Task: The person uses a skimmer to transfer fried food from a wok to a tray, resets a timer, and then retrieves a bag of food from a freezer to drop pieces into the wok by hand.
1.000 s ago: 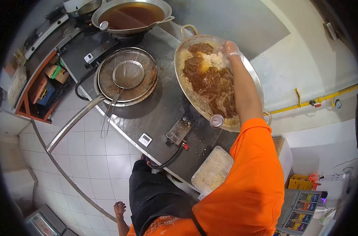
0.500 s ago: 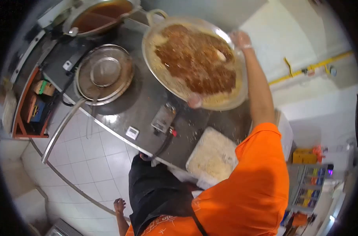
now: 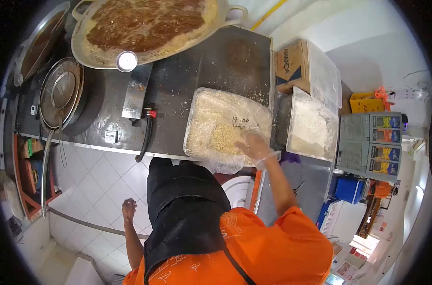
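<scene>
My right hand (image 3: 255,146), in a clear glove, is over the right part of a tray (image 3: 191,116) with pale crumbs and clear plastic. Its fingers are apart and touch or nearly touch the plastic beside a heap of small pale pieces (image 3: 224,139). Marks reading "17:00" show on the plastic. My left hand (image 3: 129,207) hangs low over the floor, empty, its fingers loosely bent and apart. Farther off stands a wide pan (image 3: 147,26) of foaming brown contents, with a small round white thing (image 3: 126,61) at its near rim.
A round strainer (image 3: 61,90) with a long handle rests over a pot at the left. A small white timer (image 3: 111,137) and a metal burner box (image 3: 136,92) with a hose are on the dark counter. To the right are a white powder tray (image 3: 312,124) and a cardboard box (image 3: 292,65).
My right hand has moved from the pan's far rim to the crumb tray. The view has shifted right, bringing the powder tray and box into sight. My left hand still hangs low.
</scene>
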